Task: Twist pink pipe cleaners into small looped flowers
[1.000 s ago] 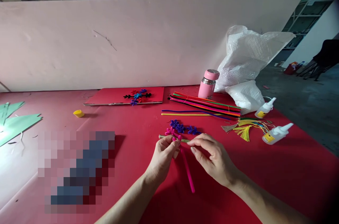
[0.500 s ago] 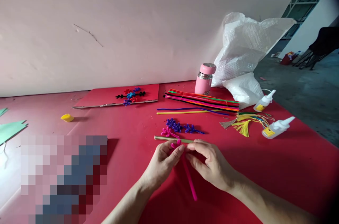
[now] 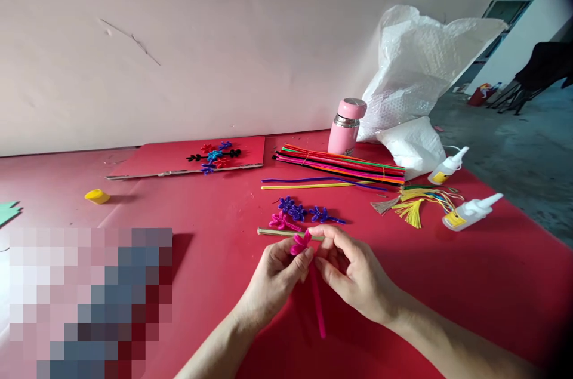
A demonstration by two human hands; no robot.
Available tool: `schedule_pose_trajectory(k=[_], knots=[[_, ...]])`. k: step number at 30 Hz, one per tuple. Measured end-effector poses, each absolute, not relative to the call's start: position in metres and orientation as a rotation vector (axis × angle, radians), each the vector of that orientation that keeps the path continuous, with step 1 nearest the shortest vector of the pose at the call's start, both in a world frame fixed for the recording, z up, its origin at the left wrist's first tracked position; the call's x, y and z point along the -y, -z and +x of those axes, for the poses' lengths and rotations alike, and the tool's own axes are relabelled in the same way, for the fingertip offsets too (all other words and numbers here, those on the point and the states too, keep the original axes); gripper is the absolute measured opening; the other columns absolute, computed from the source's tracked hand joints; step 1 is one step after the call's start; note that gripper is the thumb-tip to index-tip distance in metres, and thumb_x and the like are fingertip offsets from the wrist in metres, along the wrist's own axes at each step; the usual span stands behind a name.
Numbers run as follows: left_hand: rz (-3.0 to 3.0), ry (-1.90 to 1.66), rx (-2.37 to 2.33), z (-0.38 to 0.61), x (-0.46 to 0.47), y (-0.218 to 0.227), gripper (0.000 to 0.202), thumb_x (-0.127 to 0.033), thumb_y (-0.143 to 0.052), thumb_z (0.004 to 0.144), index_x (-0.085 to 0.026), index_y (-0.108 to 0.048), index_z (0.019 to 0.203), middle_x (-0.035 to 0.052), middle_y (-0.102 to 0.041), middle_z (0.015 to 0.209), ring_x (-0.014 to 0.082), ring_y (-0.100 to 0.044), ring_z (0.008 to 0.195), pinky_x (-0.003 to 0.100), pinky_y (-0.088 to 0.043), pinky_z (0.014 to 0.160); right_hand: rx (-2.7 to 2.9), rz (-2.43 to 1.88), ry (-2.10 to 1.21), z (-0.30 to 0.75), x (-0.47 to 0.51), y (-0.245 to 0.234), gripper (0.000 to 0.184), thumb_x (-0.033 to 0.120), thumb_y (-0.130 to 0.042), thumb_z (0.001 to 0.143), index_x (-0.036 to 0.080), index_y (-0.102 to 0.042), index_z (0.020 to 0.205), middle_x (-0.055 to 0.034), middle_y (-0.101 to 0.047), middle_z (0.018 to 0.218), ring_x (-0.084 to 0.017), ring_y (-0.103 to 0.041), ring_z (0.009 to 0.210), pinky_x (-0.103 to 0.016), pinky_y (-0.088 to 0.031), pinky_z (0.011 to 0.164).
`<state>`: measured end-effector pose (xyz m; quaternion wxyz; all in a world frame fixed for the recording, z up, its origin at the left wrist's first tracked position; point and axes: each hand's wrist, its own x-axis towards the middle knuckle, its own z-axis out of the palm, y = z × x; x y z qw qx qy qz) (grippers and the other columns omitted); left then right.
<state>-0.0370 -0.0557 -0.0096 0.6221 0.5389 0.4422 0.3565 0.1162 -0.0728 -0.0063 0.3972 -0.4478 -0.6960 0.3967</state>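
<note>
My left hand [image 3: 280,271] pinches a bright pink pipe cleaner [image 3: 301,243] between thumb and fingers. Its upper end is bent into petal-like loops, and a straight tail hangs down below my fingers. My right hand [image 3: 347,262] is close on the right; its index fingertip touches the top of a loop, while thumb and index stay apart. Just behind my hands lies a thin pale green stick [image 3: 275,232], partly covered by them. Beyond it are a finished pink pipe-cleaner flower [image 3: 279,221] and several purple pipe-cleaner flowers [image 3: 297,212].
Farther back lie a bundle of coloured pipe cleaners [image 3: 340,165], a pink thermos [image 3: 344,135] and bubble wrap [image 3: 403,80]. Tassels [image 3: 407,212] and two glue bottles [image 3: 470,213] are at the right. A red board [image 3: 170,158] bears more flowers; a yellow cap [image 3: 97,196] is left.
My right index finger has moved up onto the pink loops, which now show more spread and higher above my left fingers. The view has tipped down slightly.
</note>
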Motion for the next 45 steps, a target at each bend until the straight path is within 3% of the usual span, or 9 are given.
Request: schedule_pose_trajectory(k=[6,14,20,26,37,45], knots=[[1.209,-0.814,-0.975,-0.037,0.058,0.011,0.022,-0.036,-0.056,0.077,-0.015,-0.057,0.075,-0.0049,-0.043,0.053,0.0076,-0.033,0.05,0.02,-0.029,0.048,1.822,-1.073,-0.959,0.116,0.075,0.01,0.036,0.009,-0.046,0.081,0.022,-0.043,0.114,0.0021,-0.054,0.07,-0.01,-0.053,0.059,-0.021,-0.046,0.058],[1.139,-0.994,-1.107,-0.028,0.048,-0.005,0.024,-0.038,-0.057,0.075,-0.015,-0.054,0.07,-0.006,-0.041,0.047,0.0076,-0.033,0.048,0.02,-0.027,0.048,1.794,-1.041,-0.855,0.111,0.052,0.003,0.038,0.008,-0.041,0.081,0.021,-0.041,0.116,-0.0014,-0.054,0.079,-0.014,-0.055,0.072,-0.027,-0.046,0.072],[1.065,-1.061,-1.015,-0.03,0.021,0.002,0.025,-0.037,-0.056,0.077,-0.014,-0.053,0.068,-0.0057,-0.042,0.047,0.0067,-0.031,0.047,0.021,-0.026,0.049,1.561,-1.043,-1.002,0.099,0.022,0.001,0.026,0.018,-0.042,0.083,0.02,-0.041,0.109,0.0027,-0.045,0.07,-0.012,-0.048,0.061,-0.025,-0.045,0.061],[0.976,-1.063,-0.955,-0.032,0.022,0.019,0.023,-0.035,-0.056,0.078,-0.015,-0.051,0.067,-0.0052,-0.043,0.049,0.0065,-0.031,0.048,0.021,-0.026,0.051,1.335,-1.02,-1.148,0.093,0.025,0.014,0.025,0.029,-0.047,0.082,0.018,-0.042,0.104,0.0022,-0.045,0.073,-0.012,-0.047,0.067,-0.026,-0.042,0.066],[0.994,-1.007,-0.977,-0.029,0.039,0.018,0.026,-0.037,-0.053,0.08,-0.016,-0.049,0.066,-0.0058,-0.043,0.049,0.0074,-0.031,0.051,0.02,-0.029,0.054,1.238,-0.991,-1.181,0.096,0.034,0.009,0.025,0.03,-0.053,0.08,0.019,-0.045,0.101,0.0045,-0.044,0.07,-0.009,-0.042,0.06,-0.022,-0.038,0.058],[0.817,-1.048,-0.852,-0.025,0.041,0.017,0.015,-0.032,-0.058,0.077,-0.019,-0.058,0.085,-0.0026,-0.05,0.069,0.0068,-0.039,0.058,0.019,-0.034,0.056,1.061,-0.993,-1.275,0.094,0.033,0.008,0.029,0.032,-0.06,0.075,0.02,-0.047,0.098,0.0074,-0.045,0.063,-0.005,-0.046,0.049,-0.018,-0.039,0.048]])
